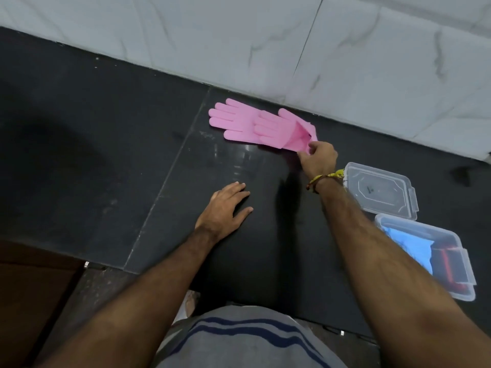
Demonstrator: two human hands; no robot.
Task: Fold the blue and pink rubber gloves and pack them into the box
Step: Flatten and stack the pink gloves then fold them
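Seen from above, two pink rubber gloves (pixel 249 124) lie flat on a dark stone counter (pixel 106 155), one overlapping the other, their fingers pointing left and their cuffs to the right, near the pale marbled wall tiles (pixel 265 43). The right hand (pixel 318 159) pinches the cuff end of the gloves between thumb and curled fingers, lifting that edge slightly off the surface; a yellow thread band (pixel 329 177) circles the wrist. The left hand (pixel 225 205) rests palm down on the counter, fingers straight and slightly spread, well apart from the gloves. To the right sits a clear plastic box (pixel 462 261) with folded blue gloves (pixel 414 248) inside, and just behind it a clear lid (pixel 382 189). A small dark mark on the lid is too blurred to read.
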